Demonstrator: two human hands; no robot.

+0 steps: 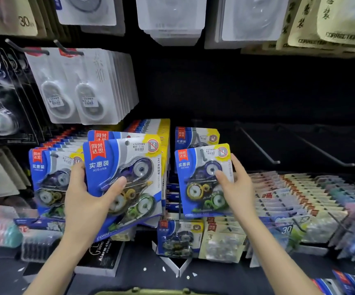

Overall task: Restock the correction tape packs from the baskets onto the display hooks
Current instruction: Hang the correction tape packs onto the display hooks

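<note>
My left hand [87, 201] grips a small stack of blue correction tape packs [123, 179], thumb across the front blister. My right hand [236, 184] pinches a single blue pack [200, 177] at its right edge and holds it in front of another blue pack hanging on a hook [195, 135]. More of the same blue packs hang in a full row [51, 167] at the left and behind the stack. Two bare display hooks [259, 145] [325, 152] jut out at the right.
White blister packs [83, 86] and dark packs [0, 99] hang upper left, pale packs [172, 15] along the top. Rows of pastel packs [300, 194] fill the lower right. A blue pack [178, 239] and cream pack [221, 241] hang below. A basket rim [142, 292] shows at the bottom.
</note>
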